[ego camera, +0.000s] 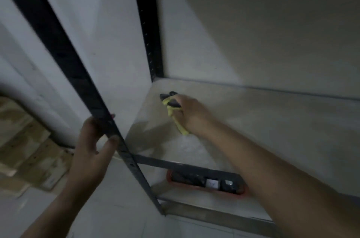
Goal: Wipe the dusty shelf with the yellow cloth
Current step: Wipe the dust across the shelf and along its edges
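Shelf [243,120] is filling the right half of the view, pale and hazy with dust; the back-left corner is sitting at about 11 o'clock from your right hand [188,114]. Front upright post [78,74] is running diagonally from 10 o'clock down to 5 o'clock, and your left hand [93,146] is wrapping it, fingers curled closed around the black steel.

Right hand is bunching the yellow cloth [174,115] in a closed fist, pressing it on the board near that corner. A dark object [168,98] is sticking out of the same grip at 11 o'clock; can't tell what it is.

Risks, as I'm reading it:
- Wadded cloth is giving you little contact, likely streaking dust rather than lifting it.
- Dark object may be scraping the board or slipping out.
- Red tray [206,184] on the lower level at 6 o'clock is catching whatever you sweep off the front edge.
- Leaning on the post could be rocking the rack.
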`<action>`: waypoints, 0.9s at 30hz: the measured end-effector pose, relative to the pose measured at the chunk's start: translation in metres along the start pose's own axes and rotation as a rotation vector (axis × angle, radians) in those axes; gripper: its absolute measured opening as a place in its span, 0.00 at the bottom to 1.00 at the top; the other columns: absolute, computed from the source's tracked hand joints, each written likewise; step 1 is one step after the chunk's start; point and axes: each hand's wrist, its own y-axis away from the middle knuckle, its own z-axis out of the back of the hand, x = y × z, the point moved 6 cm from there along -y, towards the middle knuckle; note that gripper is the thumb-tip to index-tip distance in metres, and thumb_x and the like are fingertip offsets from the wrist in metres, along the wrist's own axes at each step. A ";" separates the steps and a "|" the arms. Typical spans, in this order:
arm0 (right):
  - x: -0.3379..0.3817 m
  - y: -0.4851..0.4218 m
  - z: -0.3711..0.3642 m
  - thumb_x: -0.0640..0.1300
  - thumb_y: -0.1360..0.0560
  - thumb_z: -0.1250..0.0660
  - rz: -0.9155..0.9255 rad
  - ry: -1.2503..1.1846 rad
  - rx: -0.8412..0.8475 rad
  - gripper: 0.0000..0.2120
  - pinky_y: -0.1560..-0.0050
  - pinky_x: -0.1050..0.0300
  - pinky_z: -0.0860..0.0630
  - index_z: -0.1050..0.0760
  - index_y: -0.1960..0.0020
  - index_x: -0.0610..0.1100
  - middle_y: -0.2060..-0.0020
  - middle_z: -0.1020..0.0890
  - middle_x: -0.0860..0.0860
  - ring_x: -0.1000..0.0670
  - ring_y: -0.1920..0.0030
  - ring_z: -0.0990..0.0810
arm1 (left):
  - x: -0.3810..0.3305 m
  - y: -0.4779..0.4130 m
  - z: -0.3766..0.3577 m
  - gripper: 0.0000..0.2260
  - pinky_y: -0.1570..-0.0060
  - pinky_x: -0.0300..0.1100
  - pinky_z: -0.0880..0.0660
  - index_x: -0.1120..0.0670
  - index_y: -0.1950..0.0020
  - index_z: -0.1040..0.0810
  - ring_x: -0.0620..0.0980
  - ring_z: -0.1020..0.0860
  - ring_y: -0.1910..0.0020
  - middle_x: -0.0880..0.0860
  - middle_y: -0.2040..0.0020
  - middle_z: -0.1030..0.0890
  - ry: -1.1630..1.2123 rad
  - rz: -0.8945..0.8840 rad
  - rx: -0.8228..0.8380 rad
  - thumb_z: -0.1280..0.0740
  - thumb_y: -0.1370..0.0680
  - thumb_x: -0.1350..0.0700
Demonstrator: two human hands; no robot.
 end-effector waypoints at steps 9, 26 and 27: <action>-0.120 -0.020 0.079 0.47 0.20 0.41 -0.488 0.250 -0.310 0.16 0.40 0.49 0.30 0.26 0.37 0.40 0.39 0.23 0.37 0.38 0.39 0.24 | -0.048 -0.036 -0.010 0.29 0.58 0.59 0.24 0.47 0.54 0.25 0.57 0.23 0.60 0.55 0.60 0.23 0.201 -0.167 0.021 0.53 0.20 0.26; -0.028 -0.087 0.021 0.39 0.24 0.37 -0.156 0.176 -0.119 0.15 0.38 0.50 0.28 0.24 0.38 0.41 0.39 0.20 0.42 0.41 0.39 0.23 | -0.041 -0.042 -0.018 0.24 0.67 0.25 0.34 0.44 0.58 0.30 0.36 0.25 0.68 0.37 0.65 0.23 0.262 -0.233 0.044 0.53 0.20 0.28; -0.021 -0.089 0.012 0.39 0.24 0.37 -0.137 0.171 -0.114 0.14 0.39 0.50 0.28 0.23 0.39 0.41 0.41 0.20 0.42 0.41 0.40 0.23 | -0.042 -0.042 -0.018 0.25 0.68 0.25 0.34 0.45 0.59 0.31 0.36 0.26 0.68 0.38 0.66 0.23 0.262 -0.238 0.042 0.53 0.20 0.27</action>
